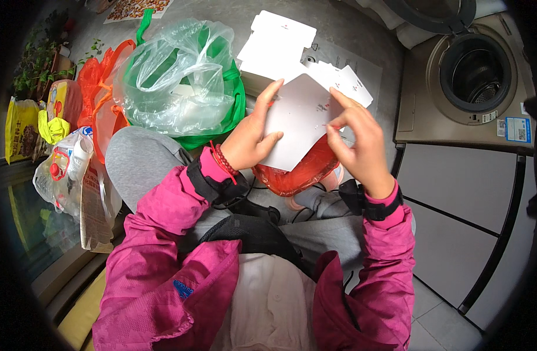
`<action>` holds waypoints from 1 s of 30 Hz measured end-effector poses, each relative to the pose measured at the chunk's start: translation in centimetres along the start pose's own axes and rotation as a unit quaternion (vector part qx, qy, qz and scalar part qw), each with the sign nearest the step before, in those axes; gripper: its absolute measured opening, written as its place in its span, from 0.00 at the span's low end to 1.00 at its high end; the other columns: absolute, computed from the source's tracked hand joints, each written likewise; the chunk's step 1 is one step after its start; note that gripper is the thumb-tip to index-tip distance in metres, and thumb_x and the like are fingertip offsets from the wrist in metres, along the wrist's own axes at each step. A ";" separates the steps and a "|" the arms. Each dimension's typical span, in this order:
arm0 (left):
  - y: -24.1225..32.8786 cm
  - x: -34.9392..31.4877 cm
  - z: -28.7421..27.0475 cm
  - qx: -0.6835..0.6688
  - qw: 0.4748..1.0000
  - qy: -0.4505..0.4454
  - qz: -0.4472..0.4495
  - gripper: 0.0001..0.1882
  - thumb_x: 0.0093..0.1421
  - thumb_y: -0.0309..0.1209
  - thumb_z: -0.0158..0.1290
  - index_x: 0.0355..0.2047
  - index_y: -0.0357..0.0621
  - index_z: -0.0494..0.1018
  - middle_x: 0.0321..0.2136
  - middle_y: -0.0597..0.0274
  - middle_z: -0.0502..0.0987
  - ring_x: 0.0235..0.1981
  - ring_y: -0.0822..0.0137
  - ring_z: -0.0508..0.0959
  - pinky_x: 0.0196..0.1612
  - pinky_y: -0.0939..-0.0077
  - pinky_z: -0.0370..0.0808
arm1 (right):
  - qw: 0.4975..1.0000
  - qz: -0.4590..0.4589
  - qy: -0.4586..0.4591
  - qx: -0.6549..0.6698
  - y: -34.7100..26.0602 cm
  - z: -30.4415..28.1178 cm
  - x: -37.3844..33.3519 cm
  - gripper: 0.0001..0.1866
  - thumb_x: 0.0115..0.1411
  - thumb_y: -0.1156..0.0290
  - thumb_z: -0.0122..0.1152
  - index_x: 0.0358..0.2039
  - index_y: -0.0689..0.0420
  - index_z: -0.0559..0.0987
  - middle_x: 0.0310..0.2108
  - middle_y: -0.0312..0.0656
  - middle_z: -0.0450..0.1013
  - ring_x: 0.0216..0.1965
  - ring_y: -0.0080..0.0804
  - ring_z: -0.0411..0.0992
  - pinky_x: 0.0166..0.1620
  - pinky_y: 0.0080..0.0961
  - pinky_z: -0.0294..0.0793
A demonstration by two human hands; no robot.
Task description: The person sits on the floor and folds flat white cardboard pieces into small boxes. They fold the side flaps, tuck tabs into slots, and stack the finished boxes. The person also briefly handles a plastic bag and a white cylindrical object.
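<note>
My left hand (pixel 245 137) grips a white flat cardboard piece (pixel 297 120) by its left edge, thumb on its face and fingers behind. The cardboard is tilted over a red plastic bag (pixel 300 172) between my legs and hides part of it. At the cardboard's right edge, my right hand (pixel 362 140) is closed in a pinch, with thumb and fingertip close to the printed face. Whatever lies between those fingertips is too small to name. Just beyond, a stack of white flat cardboard pieces (pixel 280 38) and several looser ones (pixel 353 85) rest on a box.
A green bag (pixel 236 96) lined with clear plastic (pixel 175 76) stands at the left. Past it are red bags (pixel 95 79), a bag with bottles (pixel 75 164) and plants (pixel 37 67). At the right is a washing machine (pixel 409 105) with its door open, beside grey cabinet fronts (pixel 455 181).
</note>
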State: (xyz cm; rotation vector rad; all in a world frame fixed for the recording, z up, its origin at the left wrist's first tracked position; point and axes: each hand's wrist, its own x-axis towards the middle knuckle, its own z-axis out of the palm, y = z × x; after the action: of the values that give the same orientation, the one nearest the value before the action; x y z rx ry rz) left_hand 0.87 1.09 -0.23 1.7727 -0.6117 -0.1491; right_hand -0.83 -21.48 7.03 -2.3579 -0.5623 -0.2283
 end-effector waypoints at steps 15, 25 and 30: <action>-1.0 -0.3 -0.2 -0.045 0.997 -0.040 -0.041 0.22 0.58 0.24 0.55 0.51 0.33 0.64 0.44 0.53 0.72 0.46 0.65 0.71 0.51 0.72 0.67 | 0.975 0.140 0.063 0.163 1.9 -2.1 0.1 0.11 0.65 0.79 0.47 0.46 0.64 0.74 0.33 0.42 0.74 0.35 0.27 0.74 0.41 0.19 0.73; -1.6 -0.4 -0.5 0.025 0.994 -0.109 -0.023 0.21 0.59 0.23 0.53 0.52 0.37 0.64 0.41 0.50 0.74 0.42 0.59 0.76 0.46 0.70 0.71 | 0.999 0.019 -0.016 0.028 2.1 -0.9 -0.4 0.07 0.51 0.81 0.61 0.33 0.64 0.78 0.25 0.43 0.73 0.26 0.31 0.73 0.31 0.24 0.72; -1.8 -0.5 -0.5 0.077 0.989 -0.120 0.047 0.20 0.59 0.23 0.53 0.51 0.36 0.64 0.40 0.45 0.74 0.39 0.49 0.76 0.42 0.67 0.72 | 0.999 0.017 0.003 -0.042 2.4 0.1 -0.5 0.07 0.50 0.79 0.59 0.31 0.61 0.78 0.27 0.45 0.73 0.26 0.39 0.74 0.29 0.28 0.73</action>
State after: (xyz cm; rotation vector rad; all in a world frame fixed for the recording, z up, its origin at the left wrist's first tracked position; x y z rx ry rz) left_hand 1.25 2.03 -1.85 1.8855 -0.8995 -0.2580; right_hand -0.14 -23.18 5.39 -2.4447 -0.5176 -0.2473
